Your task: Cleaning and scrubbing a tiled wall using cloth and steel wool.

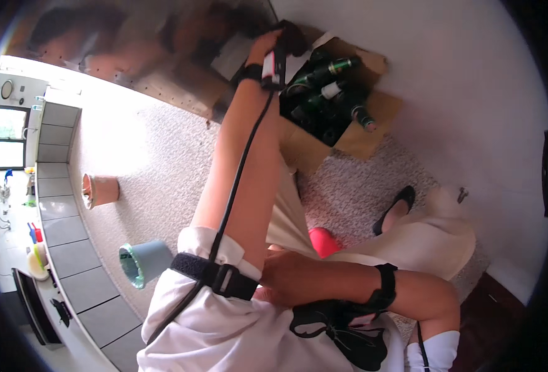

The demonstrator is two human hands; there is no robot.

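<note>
My left hand (263,45), blurred, reaches to the top of the view, left of an open cardboard box (369,109) that holds several green glass bottles (318,102). A dark object (293,39) lies against its fingers; whether they grip it is unclear. Lower down, my right hand (281,276) is drawn across my body beside the rolled white sleeve (206,242) of my left arm. Its fingers are partly hidden, so its grip does not show. Black straps and a cable run along my left arm; a strap circles my right forearm.
A pink bin (104,190) and a blue-grey lined bin (148,262) stand on the speckled floor. A blurred brown surface (171,69) edges the upper left, a white wall (469,93) the right. Tiled cabinets curve along the left. A red rounded object (324,242) is near my legs.
</note>
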